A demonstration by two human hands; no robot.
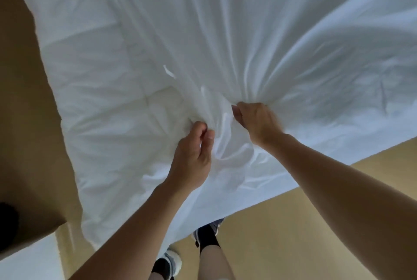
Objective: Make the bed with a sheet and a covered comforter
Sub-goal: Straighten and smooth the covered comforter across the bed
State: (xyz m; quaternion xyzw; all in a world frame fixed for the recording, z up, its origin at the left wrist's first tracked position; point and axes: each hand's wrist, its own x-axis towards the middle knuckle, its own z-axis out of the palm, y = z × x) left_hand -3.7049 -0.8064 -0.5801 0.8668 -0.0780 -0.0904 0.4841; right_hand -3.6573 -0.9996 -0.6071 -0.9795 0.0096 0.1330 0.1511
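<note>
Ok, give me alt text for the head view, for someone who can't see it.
Seen from above, the left hand and right hand each grip a bunch of white bedding near its edge, with creases fanning out from the right hand. Tan floor and the person's shoes show below.

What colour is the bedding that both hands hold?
Plain white, no pattern; the bedding shows best in the head view.

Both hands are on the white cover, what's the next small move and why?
Probably pull the two grips apart to flatten the cover: the right hand grips a bunch with folds fanning from it, and the left hand pinches cloth close beside it.
</note>
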